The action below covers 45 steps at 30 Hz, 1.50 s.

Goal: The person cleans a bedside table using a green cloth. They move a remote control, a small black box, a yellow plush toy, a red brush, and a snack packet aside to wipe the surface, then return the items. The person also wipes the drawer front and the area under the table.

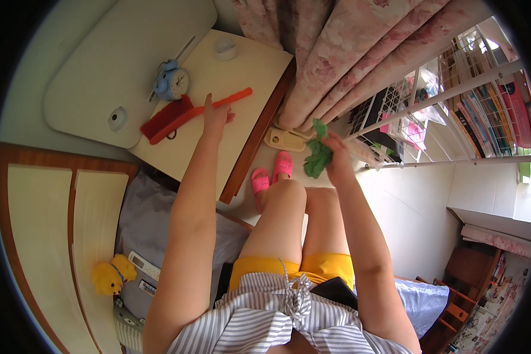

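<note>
My left hand (217, 116) is at the orange handle of a red-bristled hand brush (172, 124), over a cream tabletop (248, 71); whether the fingers close round the handle is unclear. The index finger points away along the table. In my right hand (337, 157) is a crumpled green cloth (317, 155), held in the air above the floor, right of the table. Beside the brush head stands a light blue twin-bell alarm clock (171, 83). A small round clear-and-white container (224, 48) sits near the table's far side.
Floral curtains (336, 57) hang beyond the table, with cream slippers (287, 140) below them. White wire shelves (460, 93) with books stand at right. A yellow plush dog (114, 274) and a white remote control (144, 264) lie at lower left, near the cabinet doors (40, 212).
</note>
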Motion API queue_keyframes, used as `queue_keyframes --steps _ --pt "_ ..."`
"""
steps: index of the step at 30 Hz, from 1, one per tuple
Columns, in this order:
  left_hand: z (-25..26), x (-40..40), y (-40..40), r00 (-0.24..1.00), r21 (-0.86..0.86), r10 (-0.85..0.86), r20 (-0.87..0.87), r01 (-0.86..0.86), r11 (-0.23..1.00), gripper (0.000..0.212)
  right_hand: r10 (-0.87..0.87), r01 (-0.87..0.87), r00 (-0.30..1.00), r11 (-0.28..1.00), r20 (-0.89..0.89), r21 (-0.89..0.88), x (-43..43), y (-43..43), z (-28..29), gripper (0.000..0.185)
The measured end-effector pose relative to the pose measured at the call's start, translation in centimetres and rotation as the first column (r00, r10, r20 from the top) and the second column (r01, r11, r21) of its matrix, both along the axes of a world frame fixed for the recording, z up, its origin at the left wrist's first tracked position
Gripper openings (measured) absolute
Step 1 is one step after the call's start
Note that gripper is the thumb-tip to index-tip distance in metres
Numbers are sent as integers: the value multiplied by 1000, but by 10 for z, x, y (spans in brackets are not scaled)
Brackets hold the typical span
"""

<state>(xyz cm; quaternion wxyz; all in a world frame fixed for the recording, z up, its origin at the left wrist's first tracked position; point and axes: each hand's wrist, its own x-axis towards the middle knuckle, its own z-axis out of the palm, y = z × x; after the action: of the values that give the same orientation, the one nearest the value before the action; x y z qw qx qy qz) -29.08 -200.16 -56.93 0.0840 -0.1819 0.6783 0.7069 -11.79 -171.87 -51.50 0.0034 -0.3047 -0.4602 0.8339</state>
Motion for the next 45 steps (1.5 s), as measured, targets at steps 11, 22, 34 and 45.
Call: queue_keyframes --steps 11,22,34,45 --pt "-1 130 39 853 -274 -463 -240 398 876 32 86 426 902 -334 -423 841 -184 28 80 114" --pt "-11 195 -5 876 -383 -448 -179 357 852 26 -94 305 950 489 -298 817 -198 163 44 78" --pt "31 193 38 964 570 105 245 -231 789 32 752 -638 657 513 58 574 7 -97 6 36" --pt "-17 148 2 931 -858 -186 -315 -196 474 31 700 -573 711 520 67 633 -108 -13 -91 36"
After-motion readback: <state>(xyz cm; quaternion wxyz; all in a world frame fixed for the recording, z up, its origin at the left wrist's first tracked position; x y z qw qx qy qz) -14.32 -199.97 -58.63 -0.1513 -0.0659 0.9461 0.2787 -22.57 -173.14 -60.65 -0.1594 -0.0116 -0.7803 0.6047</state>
